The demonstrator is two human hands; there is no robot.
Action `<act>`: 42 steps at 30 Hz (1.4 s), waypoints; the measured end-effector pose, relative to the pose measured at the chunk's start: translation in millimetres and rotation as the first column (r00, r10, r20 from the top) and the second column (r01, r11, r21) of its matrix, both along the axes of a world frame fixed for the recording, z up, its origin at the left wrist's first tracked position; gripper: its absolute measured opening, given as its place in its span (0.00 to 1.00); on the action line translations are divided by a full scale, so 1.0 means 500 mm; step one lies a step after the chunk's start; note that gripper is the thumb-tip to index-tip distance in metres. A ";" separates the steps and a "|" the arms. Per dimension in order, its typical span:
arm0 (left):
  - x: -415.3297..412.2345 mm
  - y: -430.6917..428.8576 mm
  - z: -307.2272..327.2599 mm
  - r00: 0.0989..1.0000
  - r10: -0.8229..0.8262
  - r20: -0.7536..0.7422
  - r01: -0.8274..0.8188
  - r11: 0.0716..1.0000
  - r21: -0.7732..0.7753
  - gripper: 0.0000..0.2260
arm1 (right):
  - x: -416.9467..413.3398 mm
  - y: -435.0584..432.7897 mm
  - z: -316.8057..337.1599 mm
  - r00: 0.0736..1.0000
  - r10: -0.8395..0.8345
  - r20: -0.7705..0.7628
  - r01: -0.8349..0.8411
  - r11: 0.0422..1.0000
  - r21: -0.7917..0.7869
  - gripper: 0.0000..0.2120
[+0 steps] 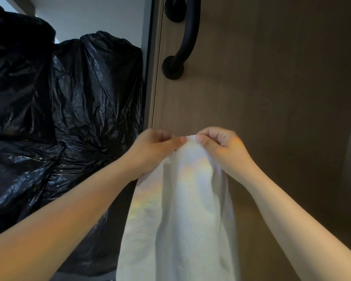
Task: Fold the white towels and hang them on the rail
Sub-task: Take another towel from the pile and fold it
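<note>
I hold a white towel (180, 209) up in front of me with both hands. My left hand (154, 151) pinches the top edge of the towel between my thumb and a finger. My right hand (221, 149) pinches the same top edge just beside it. My two hands are very close together, almost touching, with a small bit of towel showing between them. The other fingers on both hands are curled in.

The towel hangs straight down from my hands in long soft folds. It goes all the way down past the bottom of what I can see.

Behind the towel is a brown wooden door (272, 98). A black bar handle (182, 37) is fixed on the door, high above my hands and well apart from the towel. It is curved and has two round ends on the wood.

On my left side are big black plastic bags (59, 108). They are shiny and crinkly and piled up tall. My left arm reaches in front of them.
</note>
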State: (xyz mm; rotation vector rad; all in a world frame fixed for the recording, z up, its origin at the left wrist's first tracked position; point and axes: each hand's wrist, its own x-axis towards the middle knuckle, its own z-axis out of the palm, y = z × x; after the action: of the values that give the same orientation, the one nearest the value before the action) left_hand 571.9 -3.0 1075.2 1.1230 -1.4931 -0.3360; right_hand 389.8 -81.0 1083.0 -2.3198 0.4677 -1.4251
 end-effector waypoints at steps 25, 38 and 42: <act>0.057 -0.016 0.001 0.720 0.655 0.230 -0.488 0.713 -0.503 0.08 | -0.003 -0.054 -0.226 0.932 -0.318 -0.173 0.328 0.944 0.030 0.11; 0.129 -0.011 -0.064 0.541 0.759 0.361 -0.678 0.648 -0.347 0.11 | -0.013 -0.056 -0.144 0.917 -0.390 0.079 0.398 0.899 -0.180 0.08; 0.113 0.014 -0.083 0.714 0.649 0.264 -0.547 0.752 -0.368 0.09 | -0.015 -0.050 -0.098 0.920 -0.388 -0.047 0.355 0.879 -0.318 0.08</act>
State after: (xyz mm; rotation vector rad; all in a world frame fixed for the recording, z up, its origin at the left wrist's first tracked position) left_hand 628.6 3.9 1033.8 1.4361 -1.3395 0.5627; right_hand 382.5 -105.8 1034.0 -2.6719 0.8175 -1.6460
